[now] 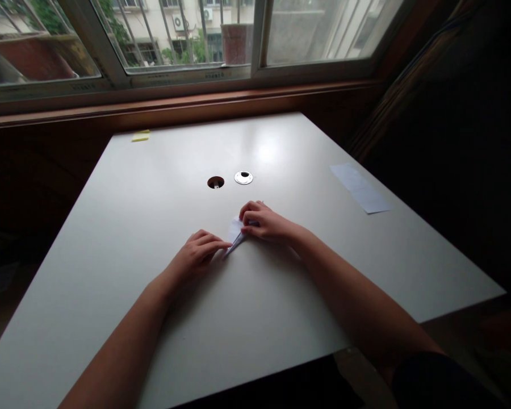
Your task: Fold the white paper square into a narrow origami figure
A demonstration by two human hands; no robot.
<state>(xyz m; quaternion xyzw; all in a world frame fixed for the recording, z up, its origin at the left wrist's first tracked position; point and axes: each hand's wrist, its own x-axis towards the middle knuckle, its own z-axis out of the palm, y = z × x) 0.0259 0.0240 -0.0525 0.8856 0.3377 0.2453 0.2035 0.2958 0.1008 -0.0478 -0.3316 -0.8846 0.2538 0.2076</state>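
Note:
A small folded piece of white paper [235,228] lies between my hands near the middle of the white table [187,204]. One of its edges is folded into a narrow strip that runs diagonally and ends in a point toward me. My right hand [262,222] is closed on the upper right part of the paper, its fingers pinching the fold and hiding that end. At the lower left tip, my left hand [202,250] touches the folded edge with its outstretched index finger. Its other fingers are loosely curved, and the thumb is mostly hidden.
A flat sheet of white paper [361,188] lies by the table's right edge. Yellow sticky notes [141,136] sit at the far left corner. Beyond my hands are a round cable hole [216,182] and a metal grommet cover [243,178]. A window [187,34] stands behind the table.

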